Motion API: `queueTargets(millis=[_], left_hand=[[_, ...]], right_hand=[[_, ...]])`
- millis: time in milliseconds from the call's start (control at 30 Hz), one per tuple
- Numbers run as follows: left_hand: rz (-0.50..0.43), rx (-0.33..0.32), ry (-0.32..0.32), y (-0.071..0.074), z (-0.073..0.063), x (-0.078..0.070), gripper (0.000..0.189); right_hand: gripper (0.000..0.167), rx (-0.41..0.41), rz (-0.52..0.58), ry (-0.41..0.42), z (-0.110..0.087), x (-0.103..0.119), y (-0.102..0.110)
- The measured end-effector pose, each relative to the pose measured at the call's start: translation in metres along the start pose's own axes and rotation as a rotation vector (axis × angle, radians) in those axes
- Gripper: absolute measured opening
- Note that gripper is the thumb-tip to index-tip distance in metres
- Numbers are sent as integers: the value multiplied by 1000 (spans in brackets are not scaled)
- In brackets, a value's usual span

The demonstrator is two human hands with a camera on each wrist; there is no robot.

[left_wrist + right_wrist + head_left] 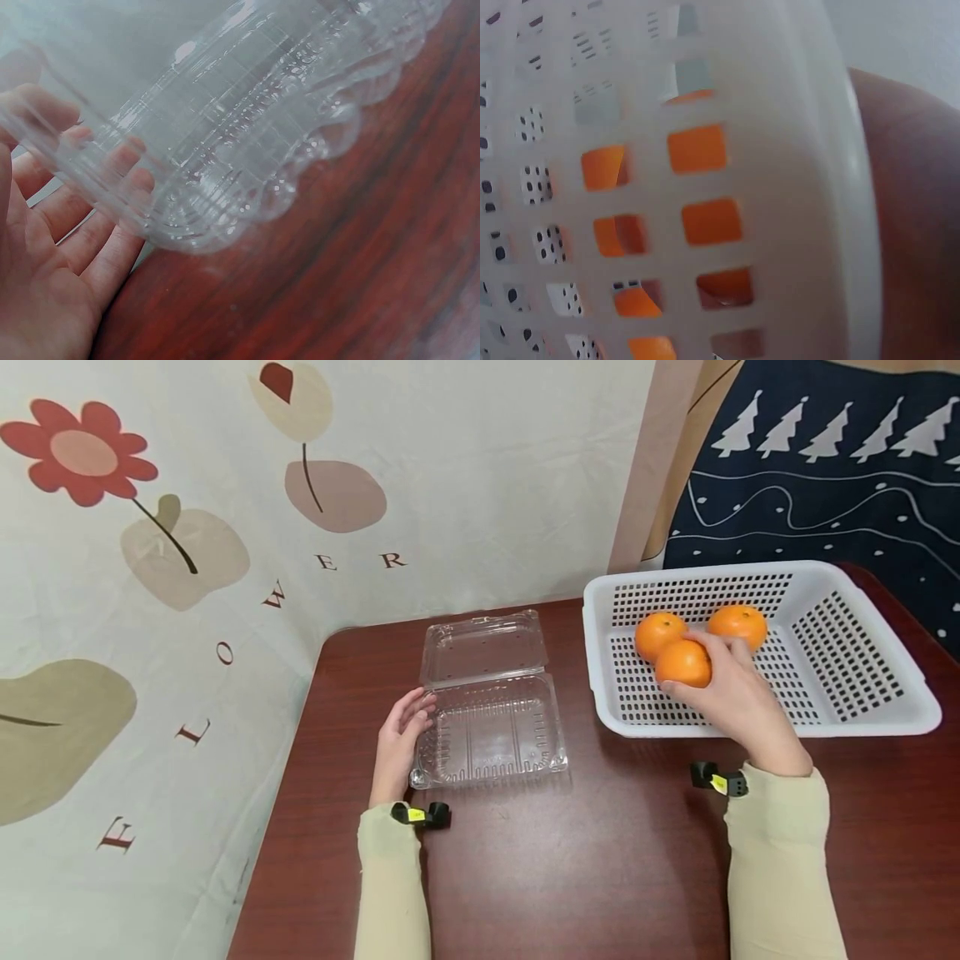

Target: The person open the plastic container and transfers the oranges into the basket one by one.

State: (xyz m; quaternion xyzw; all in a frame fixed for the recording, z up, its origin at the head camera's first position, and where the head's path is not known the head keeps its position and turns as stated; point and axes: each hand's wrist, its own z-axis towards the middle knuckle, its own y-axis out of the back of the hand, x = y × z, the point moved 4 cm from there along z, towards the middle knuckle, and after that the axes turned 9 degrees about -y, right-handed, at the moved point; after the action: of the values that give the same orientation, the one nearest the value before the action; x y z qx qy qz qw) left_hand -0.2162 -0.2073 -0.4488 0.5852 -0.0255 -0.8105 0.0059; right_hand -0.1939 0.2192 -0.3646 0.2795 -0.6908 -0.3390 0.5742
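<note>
In the head view, my right hand (738,693) reaches into the white plastic basket (892,717) and grips an orange (682,664) between thumb and fingers. Two more oranges lie in the basket: one orange (658,633) beside the held one, another orange (738,622) behind the hand. Through the holes of the basket wall (795,195), the right wrist view shows patches of orange (697,150). My left hand (401,739) is at the left side of a clear plastic clamshell box (491,735), its lid laid back. Loosely extended fingers (82,232) lie against the clear wall (202,187).
Both box and basket stand on a dark red-brown table (510,860). A pale curtain with flower prints (487,485) hangs along the back and left. Dark blue cloth with white trees (825,493) hangs behind the basket.
</note>
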Motion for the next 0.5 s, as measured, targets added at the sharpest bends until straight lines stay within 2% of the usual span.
queueTargets(millis=[200,500], left_hand=[[1,1,-5,1,0,0,39],[30,5,4,0,0,-1,39]], right_hand=[[82,-9,-16,-15,1,-6,1],[85,8,-68,-47,3,-10,1]])
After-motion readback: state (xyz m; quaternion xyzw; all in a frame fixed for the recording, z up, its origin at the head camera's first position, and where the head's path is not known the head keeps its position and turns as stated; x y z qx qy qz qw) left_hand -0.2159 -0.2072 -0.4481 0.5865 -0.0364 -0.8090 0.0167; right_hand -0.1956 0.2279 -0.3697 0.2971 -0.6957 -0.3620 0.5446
